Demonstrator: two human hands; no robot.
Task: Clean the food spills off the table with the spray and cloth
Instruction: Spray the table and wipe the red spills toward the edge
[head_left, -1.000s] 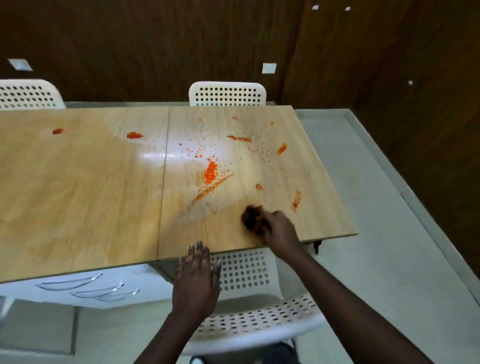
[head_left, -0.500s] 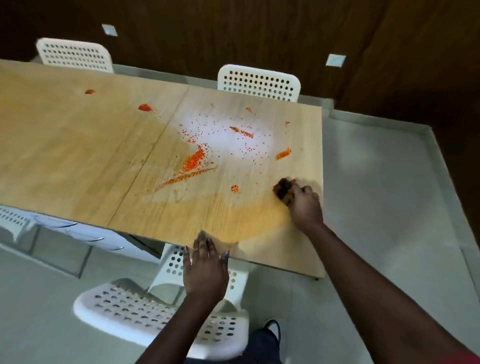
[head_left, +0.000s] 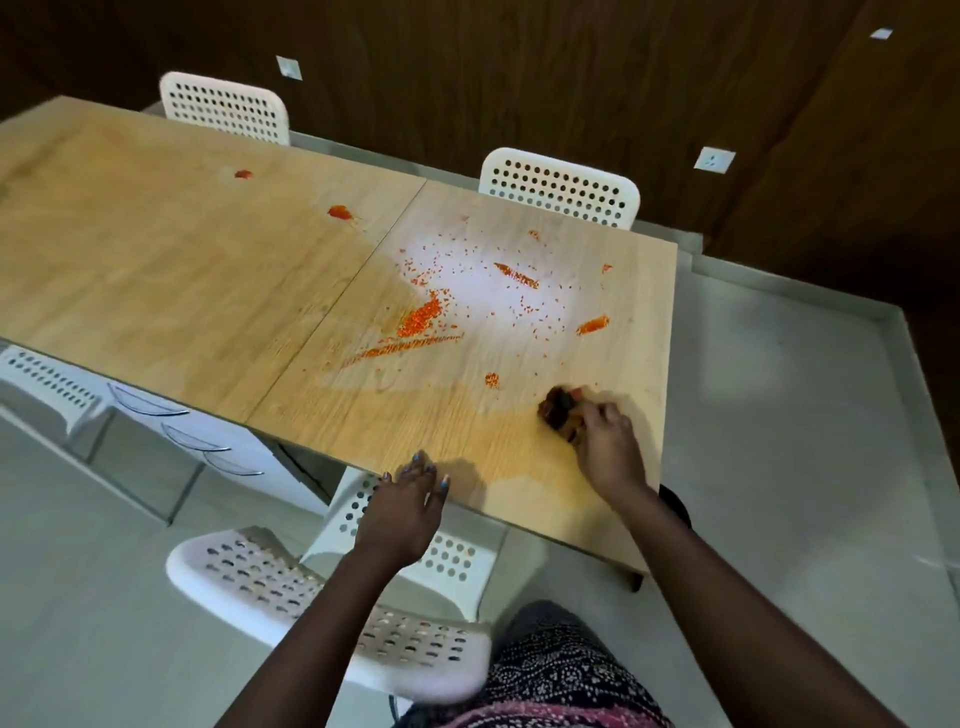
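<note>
Gripping cloth (head_left: 560, 411), right hand (head_left: 605, 447), table (head_left: 156, 270)

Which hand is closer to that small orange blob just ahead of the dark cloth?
The right hand, gripping the cloth just right of the blob. The left hand rests on the table edge, farther back.

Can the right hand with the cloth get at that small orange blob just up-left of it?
Probably yes. The right hand holds the dark bunched cloth on the wooden table, and only bare tabletop separates it from the small orange food blob.
</note>
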